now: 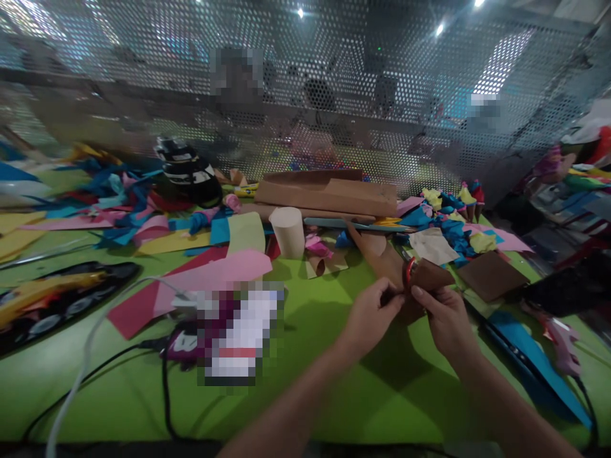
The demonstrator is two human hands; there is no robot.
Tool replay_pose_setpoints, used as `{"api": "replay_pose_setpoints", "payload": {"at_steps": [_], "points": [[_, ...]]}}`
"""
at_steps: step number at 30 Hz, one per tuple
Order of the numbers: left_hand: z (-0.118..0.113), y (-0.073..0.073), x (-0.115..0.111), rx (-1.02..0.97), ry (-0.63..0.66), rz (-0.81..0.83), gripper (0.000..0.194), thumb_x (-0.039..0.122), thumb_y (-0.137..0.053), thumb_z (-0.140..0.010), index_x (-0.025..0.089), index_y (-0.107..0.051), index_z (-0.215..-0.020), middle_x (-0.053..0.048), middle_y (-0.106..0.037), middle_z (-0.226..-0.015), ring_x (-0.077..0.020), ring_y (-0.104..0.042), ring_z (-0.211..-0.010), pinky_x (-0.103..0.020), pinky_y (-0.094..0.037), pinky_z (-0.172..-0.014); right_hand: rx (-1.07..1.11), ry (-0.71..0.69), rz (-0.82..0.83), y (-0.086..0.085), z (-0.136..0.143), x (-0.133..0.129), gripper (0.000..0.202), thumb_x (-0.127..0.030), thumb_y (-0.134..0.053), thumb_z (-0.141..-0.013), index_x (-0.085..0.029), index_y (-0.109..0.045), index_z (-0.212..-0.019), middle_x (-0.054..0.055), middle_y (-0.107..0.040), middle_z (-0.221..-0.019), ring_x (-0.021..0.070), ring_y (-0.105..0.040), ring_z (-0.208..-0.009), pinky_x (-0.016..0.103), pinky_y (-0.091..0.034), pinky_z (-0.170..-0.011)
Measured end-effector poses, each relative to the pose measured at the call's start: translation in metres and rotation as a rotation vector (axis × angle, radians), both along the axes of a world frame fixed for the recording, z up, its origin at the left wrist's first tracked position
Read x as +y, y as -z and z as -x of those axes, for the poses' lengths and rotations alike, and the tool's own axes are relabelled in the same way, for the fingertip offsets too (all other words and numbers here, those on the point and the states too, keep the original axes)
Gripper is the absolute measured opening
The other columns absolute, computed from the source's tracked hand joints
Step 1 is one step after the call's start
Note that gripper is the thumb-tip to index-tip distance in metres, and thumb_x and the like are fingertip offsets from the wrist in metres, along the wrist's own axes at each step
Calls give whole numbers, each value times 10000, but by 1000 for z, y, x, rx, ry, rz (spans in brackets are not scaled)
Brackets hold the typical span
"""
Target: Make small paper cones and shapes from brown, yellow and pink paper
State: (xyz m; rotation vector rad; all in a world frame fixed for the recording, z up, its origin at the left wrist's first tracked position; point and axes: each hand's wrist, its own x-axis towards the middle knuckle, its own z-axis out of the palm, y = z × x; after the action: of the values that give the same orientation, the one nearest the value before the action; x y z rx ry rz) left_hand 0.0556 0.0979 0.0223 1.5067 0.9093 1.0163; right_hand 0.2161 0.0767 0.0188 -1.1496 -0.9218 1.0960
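Note:
In the head view my left hand (373,313) and my right hand (447,318) meet over the green table. Both have thumb and fingers pinched together on a piece of brown paper (432,275), which is curled or folded between them. A small red loop (409,271) stands up from the paper between the hands; its kind is hard to make out. Just behind my left hand a long brown paper strip (379,251) slants away. To the right of my right hand lies a flat brown paper square (494,275).
A white paper roll (287,232) stands near the middle. Rolled brown paper (329,194) lies behind it. Coloured paper scraps spread left and right. A phone (245,331) and cables lie left; a pink glue gun (562,343) lies right. A perforated metal panel (305,83) rises behind.

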Motion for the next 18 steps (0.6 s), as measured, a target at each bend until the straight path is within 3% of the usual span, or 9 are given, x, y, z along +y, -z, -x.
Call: {"api": "replay_pose_setpoints", "payload": {"at_steps": [6, 9, 18], "points": [[1, 1, -1, 43, -18, -36, 82, 255, -593, -914, 193, -622, -868, -16, -678, -857, -165, -588, -789, -269, -429, -715, 122, 86, -48, -5, -2, 4, 218, -338, -907, -670, -259, -792, -837, -1, -787, -875, 167, -696, -753, 284, -562, -765], [1, -3, -3, 18, -76, -70, 84, 274, -613, -924, 203, -642, -959, -24, -700, -932, -166, -609, -821, -268, -442, -731, 118, 104, -35, -6, 0, 3, 215, -333, -915, -660, -250, -793, -817, -3, -772, -807, 151, -670, -704, 262, -554, -711], [1, -7, -5, 132, -149, -208, 42, 190, -645, -885, 212, -661, -917, -16, -710, -902, -161, -606, -795, -270, -431, -722, 84, 9, -22, 0, 2, -1, 187, -346, -875, -740, -257, -809, -890, 11, -784, -866, 169, -669, -784, 267, -539, -731]]}}
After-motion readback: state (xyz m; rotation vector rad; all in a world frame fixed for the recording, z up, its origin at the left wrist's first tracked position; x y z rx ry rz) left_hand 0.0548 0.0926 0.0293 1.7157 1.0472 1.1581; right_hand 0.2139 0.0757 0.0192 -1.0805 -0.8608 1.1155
